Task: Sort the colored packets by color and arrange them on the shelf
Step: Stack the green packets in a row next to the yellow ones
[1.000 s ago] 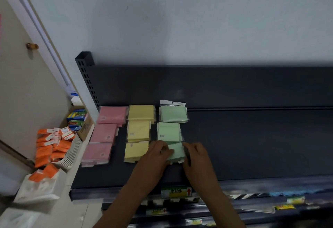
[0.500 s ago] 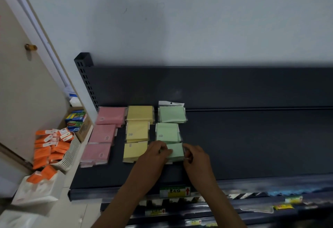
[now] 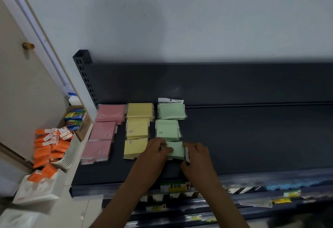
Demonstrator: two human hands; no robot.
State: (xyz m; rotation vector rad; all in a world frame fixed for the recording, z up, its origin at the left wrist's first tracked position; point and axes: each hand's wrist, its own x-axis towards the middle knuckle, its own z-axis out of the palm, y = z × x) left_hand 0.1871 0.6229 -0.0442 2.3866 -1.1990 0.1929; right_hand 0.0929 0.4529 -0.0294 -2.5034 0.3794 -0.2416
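while both hands sit at the front green stack (image 3: 175, 149) mid-frame, left hand (image 3: 153, 155) has fingers curled over its left edge and right hand (image 3: 197, 157) pinches its right edge. packets lie on the dark shelf (image 3: 252, 137) in three columns, three stacks each: pink packets (image 3: 103, 131) leftmost, yellow packets (image 3: 137, 129) in the middle, green packets (image 3: 170, 119) on the right. white basket (image 3: 69, 153) at left of frame holds orange packets (image 3: 48, 146), some spilled beside it. cardboard box (image 3: 83, 127) just above it holds blue-green cartons (image 3: 74, 117). vs 1.0 s ago: hands in about the same place, front green stack still gripped, columns unchanged.
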